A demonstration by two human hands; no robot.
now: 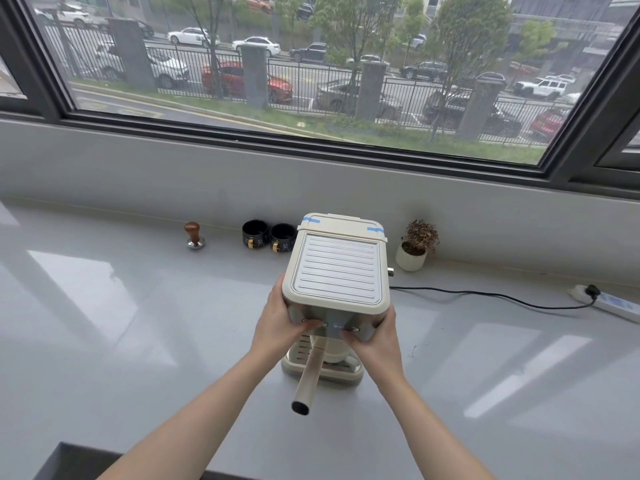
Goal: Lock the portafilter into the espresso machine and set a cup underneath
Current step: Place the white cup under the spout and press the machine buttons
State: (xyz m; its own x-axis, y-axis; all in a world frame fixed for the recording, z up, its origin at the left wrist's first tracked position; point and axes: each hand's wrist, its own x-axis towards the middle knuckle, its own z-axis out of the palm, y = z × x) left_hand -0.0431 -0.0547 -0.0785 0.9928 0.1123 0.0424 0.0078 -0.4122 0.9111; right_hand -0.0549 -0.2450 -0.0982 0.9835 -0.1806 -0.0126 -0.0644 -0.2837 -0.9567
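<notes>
A cream espresso machine (337,268) stands on the grey counter, seen from above. My left hand (278,322) grips its front left corner and my right hand (375,336) grips its front right corner, thumbs on the button panel. The portafilter (310,374) sits under the machine's head, its cream handle with a black end pointing toward me. Two black cups (255,233) (282,238) with gold handles stand behind the machine to the left, by the wall. The space under the portafilter is mostly hidden by the machine's top.
A wooden-handled tamper (194,235) stands left of the cups. A small potted plant (415,251) sits right of the machine. A black cord (491,296) runs to a power strip (613,303) at the right. A dark edge (69,462) lies at the near left.
</notes>
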